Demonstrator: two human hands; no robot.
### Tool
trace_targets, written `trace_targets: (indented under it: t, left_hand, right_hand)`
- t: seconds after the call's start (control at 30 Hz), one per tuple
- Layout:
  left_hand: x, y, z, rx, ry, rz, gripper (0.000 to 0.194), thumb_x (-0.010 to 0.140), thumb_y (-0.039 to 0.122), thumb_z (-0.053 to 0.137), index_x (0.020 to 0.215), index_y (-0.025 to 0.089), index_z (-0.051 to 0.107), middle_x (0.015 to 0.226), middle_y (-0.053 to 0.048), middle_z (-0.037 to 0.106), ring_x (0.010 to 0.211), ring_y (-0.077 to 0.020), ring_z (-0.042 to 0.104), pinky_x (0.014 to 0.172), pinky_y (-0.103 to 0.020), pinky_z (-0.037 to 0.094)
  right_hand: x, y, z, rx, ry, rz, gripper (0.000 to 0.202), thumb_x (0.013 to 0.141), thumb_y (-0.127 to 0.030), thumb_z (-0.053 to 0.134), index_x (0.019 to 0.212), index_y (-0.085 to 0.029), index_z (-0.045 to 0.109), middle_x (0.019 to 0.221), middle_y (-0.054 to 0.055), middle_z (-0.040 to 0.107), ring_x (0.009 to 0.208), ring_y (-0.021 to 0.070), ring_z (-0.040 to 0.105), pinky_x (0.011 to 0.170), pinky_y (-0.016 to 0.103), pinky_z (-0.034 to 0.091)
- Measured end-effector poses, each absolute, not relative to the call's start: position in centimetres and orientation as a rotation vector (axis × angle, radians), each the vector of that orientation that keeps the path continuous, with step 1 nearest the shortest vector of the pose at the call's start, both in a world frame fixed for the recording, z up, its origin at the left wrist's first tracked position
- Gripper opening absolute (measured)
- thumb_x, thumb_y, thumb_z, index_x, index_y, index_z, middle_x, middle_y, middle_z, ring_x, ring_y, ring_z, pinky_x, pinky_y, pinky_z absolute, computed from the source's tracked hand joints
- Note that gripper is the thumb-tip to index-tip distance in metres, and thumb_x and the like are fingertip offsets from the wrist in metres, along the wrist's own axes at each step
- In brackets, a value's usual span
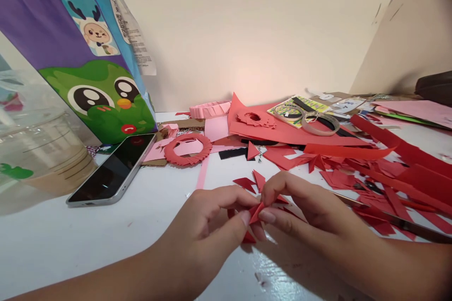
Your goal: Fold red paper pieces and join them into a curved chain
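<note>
Between the fingertips of both hands is a small folded red paper piece (256,212). My left hand (215,218) pinches it from the left with thumb and fingers, and my right hand (300,209) pinches its right side. The fingers cover part of the paper. Just beyond the hands lie several loose folded red pieces, among them a pointed one (259,180) and a darker one (245,184). Another red piece (249,238) shows below the fingers. Farther back lies a ring of interlocked red folded paper (188,149).
A phone (112,169), a plastic cup (45,150) and a tall paper bag (81,51) stand or lie at the left. Red paper strips and scraps (381,183) crowd the right. Tape rolls (320,123) and a second paper ring (256,120) rest at the back, near the wall.
</note>
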State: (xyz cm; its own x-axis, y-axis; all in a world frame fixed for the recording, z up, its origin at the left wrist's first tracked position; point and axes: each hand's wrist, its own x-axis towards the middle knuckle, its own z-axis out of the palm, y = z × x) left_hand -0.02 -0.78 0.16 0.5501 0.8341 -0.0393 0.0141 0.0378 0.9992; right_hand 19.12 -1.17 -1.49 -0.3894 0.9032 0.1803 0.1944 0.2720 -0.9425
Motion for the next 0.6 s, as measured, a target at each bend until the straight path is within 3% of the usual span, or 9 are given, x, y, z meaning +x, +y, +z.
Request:
trace_targets:
  t: [0.3,0.6]
  left_hand:
    - [0.01,-0.74,-0.06,1.446,0.870,0.747,0.014,0.094,0.031,0.060,0.093,0.023,0.071,0.080,0.000,0.066,0.078,-0.0155,0.061,0.074,-0.028,0.053]
    - [-0.04,-0.63,-0.41,1.366,0.882,0.817,0.009,0.091,0.031,0.067,0.090,0.022,0.069,0.084,0.000,0.069,0.083,-0.0165,0.067,0.078,-0.029,0.058]
  right_hand:
    - [19.15,-0.82,-1.13,-0.980,-1.753,1.040,0.011,0.088,-0.024,0.061,0.078,-0.025,0.058,0.074,-0.003,0.064,0.071,0.0133,0.061,0.065,0.022,0.049]
    - [19.14,-0.91,-1.21,-1.022,-1.743,1.086,0.005,0.088,-0.027,0.061,0.084,-0.025,0.063,0.076,-0.001,0.067,0.071,0.0145,0.063,0.063,0.024,0.049]
